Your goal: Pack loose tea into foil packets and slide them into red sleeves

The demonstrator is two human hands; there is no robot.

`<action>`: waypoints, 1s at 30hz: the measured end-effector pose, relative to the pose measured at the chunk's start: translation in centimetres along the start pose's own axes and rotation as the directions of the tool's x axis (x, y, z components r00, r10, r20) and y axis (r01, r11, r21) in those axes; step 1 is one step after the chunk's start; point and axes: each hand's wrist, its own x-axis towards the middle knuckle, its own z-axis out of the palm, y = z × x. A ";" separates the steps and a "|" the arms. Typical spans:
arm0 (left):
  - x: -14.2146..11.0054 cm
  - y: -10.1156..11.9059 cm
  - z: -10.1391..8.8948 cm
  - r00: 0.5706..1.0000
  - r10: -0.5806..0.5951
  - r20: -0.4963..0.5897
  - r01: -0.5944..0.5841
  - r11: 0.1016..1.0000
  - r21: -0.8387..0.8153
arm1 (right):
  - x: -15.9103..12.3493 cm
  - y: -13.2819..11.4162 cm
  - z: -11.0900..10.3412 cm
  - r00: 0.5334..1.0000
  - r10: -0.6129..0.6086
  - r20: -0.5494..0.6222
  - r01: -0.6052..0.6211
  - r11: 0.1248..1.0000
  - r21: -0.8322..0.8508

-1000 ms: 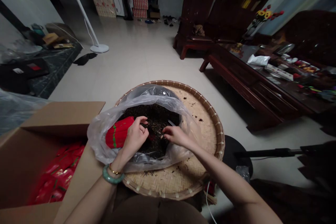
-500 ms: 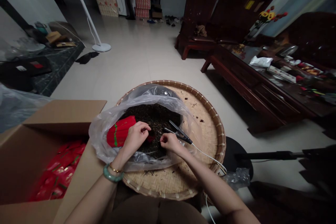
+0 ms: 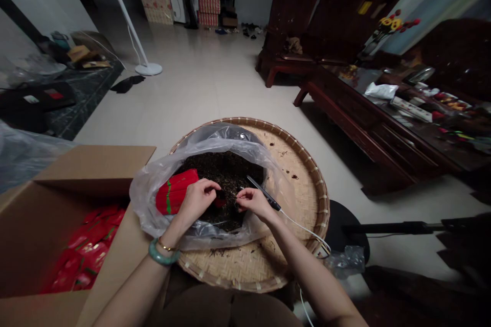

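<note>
Below left hand (image 3: 197, 199) and right hand (image 3: 252, 201), dark shreds (image 3: 230, 163) | likely light, brittle; pinch loosely | both half-curled, contents unclear

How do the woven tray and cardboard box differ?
The woven tray is round; the cardboard box is straight-edged. The tray is shallow, low-rimmed; the box is deep, flaps spread. The tray carries a plastic bag; the box holds red packets. Both: brownish, open-topped.
</note>
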 end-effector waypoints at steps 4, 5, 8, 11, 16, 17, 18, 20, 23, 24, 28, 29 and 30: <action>0.0 -0.2 0.2 0.999 -0.035 0.023 0.035 0.999 -0.030 | 0.0 -1.0 1.0 0.996 -0.042 -0.075 0.047 0.997 0.069; 0.0 -0.2 0.4 0.999 -0.041 0.022 0.041 0.998 -0.038 | 0.0 -1.5 1.4 0.992 -0.079 -0.098 0.085 0.994 0.064; 0.1 0.0 0.6 0.999 -0.041 0.017 0.042 0.997 -0.060 | -0.3 -2.7 2.8 0.946 -0.279 -0.167 0.270 0.960 -0.076; 0.3 0.2 0.6 0.999 -0.047 0.016 0.048 0.996 -0.077 | -0.6 -3.1 4.0 0.847 -0.500 -0.180 0.429 0.844 -0.322; 0.5 0.0 0.4 0.995 -0.089 0.033 0.092 0.992 -0.086 | -0.9 -2.2 4.5 0.778 -0.627 -0.030 0.531 0.683 -0.502; 0.5 -0.1 0.4 0.995 -0.097 0.036 0.100 0.991 -0.088 | -0.9 -2.1 4.4 0.776 -0.630 -0.004 0.538 0.666 -0.517; 0.5 -0.1 0.4 0.994 -0.101 0.036 0.104 0.990 -0.090 | -0.9 -1.9 4.3 0.774 -0.633 0.020 0.546 0.650 -0.528; 0.5 -0.2 0.4 0.995 -0.099 0.030 0.102 0.990 -0.099 | -1.0 -1.8 4.1 0.764 -0.642 0.062 0.566 0.621 -0.542; 0.5 -0.2 0.4 0.995 -0.091 0.026 0.094 0.990 -0.107 | -1.3 -2.0 3.9 0.763 -0.637 0.111 0.577 0.594 -0.560; 0.5 -0.3 0.3 0.995 -0.092 0.027 0.094 0.990 -0.108 | -1.5 -2.1 3.9 0.766 -0.631 0.122 0.576 0.589 -0.566; 0.5 -0.4 0.4 0.994 -0.107 0.032 0.110 0.987 -0.117 | -2.0 -2.4 3.8 0.750 -0.641 0.167 0.606 0.562 -0.564; 0.5 -0.3 0.5 0.994 -0.104 0.030 0.107 0.987 -0.119 | -2.0 -2.4 3.8 0.738 -0.651 0.176 0.619 0.551 -0.560; 0.5 -0.3 0.5 0.995 -0.096 0.027 0.099 0.988 -0.119 | -2.0 -2.4 3.9 0.727 -0.662 0.183 0.631 0.538 -0.559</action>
